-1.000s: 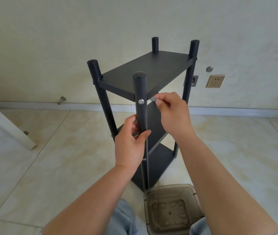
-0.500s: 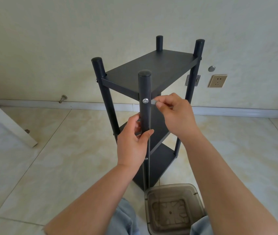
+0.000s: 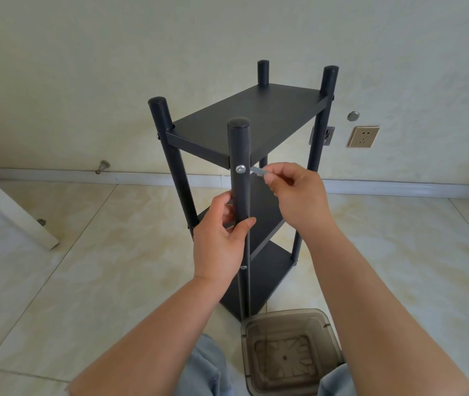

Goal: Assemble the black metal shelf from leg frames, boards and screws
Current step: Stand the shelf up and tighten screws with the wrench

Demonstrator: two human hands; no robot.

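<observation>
left hand [image 3: 219, 243] gripping front leg [image 3: 240, 195] of black shelf [image 3: 256, 115], right hand [image 3: 296, 195] pinching small metal tool [image 3: 257, 171] beside screw [image 3: 240, 169]

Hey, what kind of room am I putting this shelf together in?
Probably a room in a home or flat: a glossy tiled floor, a plain wall with a white baseboard, and a wall socket low on it.

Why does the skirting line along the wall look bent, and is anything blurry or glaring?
Head view: the wide-angle lens bows the skirting and splays the shelf legs; soft even daylight, no harsh glare; the small silvery tool pinched by the right hand looks slightly smeared.
</observation>
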